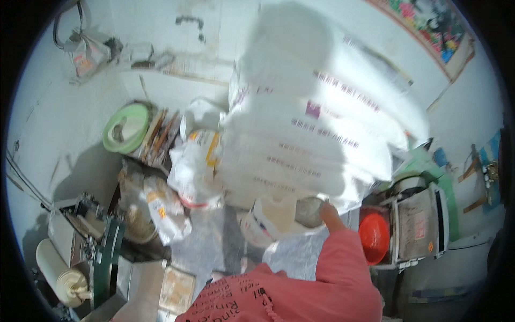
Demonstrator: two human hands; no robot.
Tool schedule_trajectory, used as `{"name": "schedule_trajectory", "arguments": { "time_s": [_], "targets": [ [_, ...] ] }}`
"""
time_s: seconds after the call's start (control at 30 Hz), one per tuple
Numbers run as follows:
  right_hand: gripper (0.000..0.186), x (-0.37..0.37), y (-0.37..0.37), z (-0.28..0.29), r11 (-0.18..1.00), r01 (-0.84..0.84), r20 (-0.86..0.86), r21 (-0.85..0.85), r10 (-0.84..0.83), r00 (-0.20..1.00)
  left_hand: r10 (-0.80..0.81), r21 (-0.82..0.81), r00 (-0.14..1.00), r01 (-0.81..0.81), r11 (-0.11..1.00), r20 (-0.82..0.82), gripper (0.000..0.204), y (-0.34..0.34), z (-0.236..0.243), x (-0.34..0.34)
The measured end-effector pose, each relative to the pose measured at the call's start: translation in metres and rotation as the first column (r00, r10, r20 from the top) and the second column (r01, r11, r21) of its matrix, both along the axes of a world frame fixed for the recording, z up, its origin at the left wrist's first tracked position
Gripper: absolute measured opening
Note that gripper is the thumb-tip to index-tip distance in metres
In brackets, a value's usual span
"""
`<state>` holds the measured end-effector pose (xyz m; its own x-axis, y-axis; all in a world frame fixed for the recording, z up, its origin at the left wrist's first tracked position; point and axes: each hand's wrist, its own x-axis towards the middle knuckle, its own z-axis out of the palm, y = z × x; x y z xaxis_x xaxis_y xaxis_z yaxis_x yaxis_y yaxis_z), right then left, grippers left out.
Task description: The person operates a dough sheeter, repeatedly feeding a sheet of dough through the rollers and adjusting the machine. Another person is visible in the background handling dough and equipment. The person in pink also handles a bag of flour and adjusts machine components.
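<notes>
My right hand (328,214), at the end of a pink sleeve, grips the rim of a round grey bowl or scoop (309,211). The bowl rests at the right side of the mouth of an open white sack or tub (258,229), which has pale cream contents (276,213). Whether the bowl touches those contents I cannot tell. Just behind rises a tall stack of full white sacks (300,145) with purple print. My left hand does not show; the pink top covers the lower middle of the view.
On the right, a red basin (374,236) sits beside a boxy machine (419,228). A white bag (194,166) and a smaller plastic bag (163,212) stand left. Farther left are a green basin (126,127) and a dark green machine (107,257).
</notes>
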<state>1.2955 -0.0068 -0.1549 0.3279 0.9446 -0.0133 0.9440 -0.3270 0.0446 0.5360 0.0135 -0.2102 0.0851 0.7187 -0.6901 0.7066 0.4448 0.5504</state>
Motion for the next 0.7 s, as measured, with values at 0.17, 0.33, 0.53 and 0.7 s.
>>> {"name": "schedule_trajectory", "arguments": {
  "time_s": [0.17, 0.33, 0.53, 0.7],
  "targets": [
    [0.052, -0.081, -0.013, 0.251, 0.838, 0.388, -0.891, -0.384, -0.446, 0.082, 0.056, 0.055, 0.998, -0.056, 0.997, -0.001, 0.059, 0.070, -0.007, 0.011],
    [0.005, -0.075, 0.022, 0.410, 0.650, 0.748, -0.990, 0.134, 0.127, 0.066, 0.092, 0.075, 0.996, -0.093, 0.993, 0.006, 0.050, 0.105, 0.000, 0.004],
    [0.022, 0.005, 0.237, 0.549, 0.714, 0.564, -0.909, 0.415, 0.340, 0.239, 0.288, 0.169, 0.957, -0.282, 0.944, -0.013, 0.041, 0.018, 0.000, -0.044],
    [0.029, 0.146, 0.378, 0.552, 0.824, 0.106, -0.539, 0.556, 0.261, 0.801, 0.689, 0.047, 0.723, -0.687, 0.725, -0.056, 0.037, -0.080, 0.012, -0.010]
  ]
}}
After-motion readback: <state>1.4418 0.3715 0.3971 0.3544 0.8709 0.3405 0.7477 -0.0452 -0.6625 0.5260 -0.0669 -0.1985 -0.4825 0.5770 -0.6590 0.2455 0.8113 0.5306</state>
